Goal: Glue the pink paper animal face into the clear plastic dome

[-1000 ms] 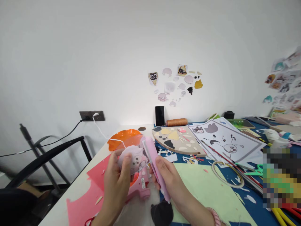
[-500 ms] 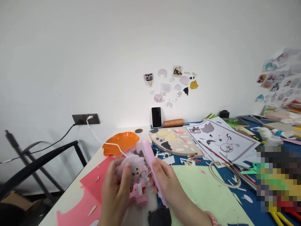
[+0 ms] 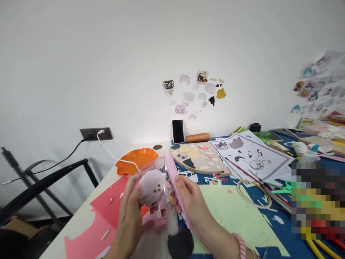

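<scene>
My left hand (image 3: 131,212) is closed around a clear plastic bag (image 3: 159,172) that holds a pale pink cartoon cutout (image 3: 154,186) with dark dots. Right beside it, my right hand (image 3: 190,199) grips a long pink bar-shaped tool (image 3: 176,187) whose length lies against the bag's right edge. Both hands are raised a little above the table's near left part. Under them lies a pink glue gun (image 3: 157,219), partly hidden.
Red and pink paper sheets (image 3: 107,207) lie at the left, a light green sheet (image 3: 231,216) at the right, an orange wavy dish (image 3: 136,160) behind. Farther back are a phone (image 3: 178,131), a twine spool (image 3: 197,137), a wooden board (image 3: 201,160), printed patterns (image 3: 252,156), a tape ring (image 3: 253,194).
The view has shifted slightly; both hands stay on the bag and the pink tool, which have tilted a little, and more of the clear bag shows above the cutout.
</scene>
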`<state>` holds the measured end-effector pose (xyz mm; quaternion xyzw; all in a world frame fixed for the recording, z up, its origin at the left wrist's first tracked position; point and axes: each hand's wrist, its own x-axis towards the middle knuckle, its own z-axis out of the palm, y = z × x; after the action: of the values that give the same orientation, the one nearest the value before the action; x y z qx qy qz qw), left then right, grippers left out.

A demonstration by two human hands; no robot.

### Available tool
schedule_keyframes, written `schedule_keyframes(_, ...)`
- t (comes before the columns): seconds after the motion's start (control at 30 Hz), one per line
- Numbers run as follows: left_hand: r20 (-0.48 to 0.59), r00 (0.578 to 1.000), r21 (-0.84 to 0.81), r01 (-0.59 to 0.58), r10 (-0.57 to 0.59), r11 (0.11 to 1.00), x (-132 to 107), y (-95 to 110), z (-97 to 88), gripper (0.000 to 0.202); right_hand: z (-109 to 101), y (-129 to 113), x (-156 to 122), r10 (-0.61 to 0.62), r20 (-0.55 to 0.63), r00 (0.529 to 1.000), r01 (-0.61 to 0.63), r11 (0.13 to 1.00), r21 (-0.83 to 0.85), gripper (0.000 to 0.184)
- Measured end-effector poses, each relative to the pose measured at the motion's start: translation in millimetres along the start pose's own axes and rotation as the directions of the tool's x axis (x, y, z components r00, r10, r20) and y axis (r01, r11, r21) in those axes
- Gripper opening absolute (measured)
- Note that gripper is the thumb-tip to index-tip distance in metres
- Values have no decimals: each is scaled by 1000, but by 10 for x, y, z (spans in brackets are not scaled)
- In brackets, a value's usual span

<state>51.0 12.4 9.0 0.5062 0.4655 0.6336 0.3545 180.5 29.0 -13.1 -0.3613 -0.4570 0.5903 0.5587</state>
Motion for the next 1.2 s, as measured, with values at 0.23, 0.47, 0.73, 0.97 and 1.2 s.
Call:
schedule_keyframes(0.23, 61, 992, -160, 120, -112, 980, -43, 68, 8, 54, 6, -86, 19, 74, -77, 994, -65, 992, 108, 50)
schedule_keyframes(0.47, -28, 999, 12, 25, -25, 1000, -77, 135, 99, 33, -3, -85, 34, 58, -69, 996, -49, 990, 129, 49)
schedule_keyframes(0.73, 66, 998, 27, -7, 5, 1000, -39, 46, 17, 28, -7, -74, 44, 101, -100, 990, -81, 980, 180, 48)
schedule_keyframes(0.97, 175, 982, 104, -91, 72, 990, -23, -61, -37, 52, -22, -94, 73, 101, -117, 988, -76, 976, 205, 48)
schedule_keyframes(1.2, 116, 991, 140, -90, 74, 986, 29, -47, -19, 55, -19, -97, 80, 98, -94, 991, -77, 975, 208, 50)
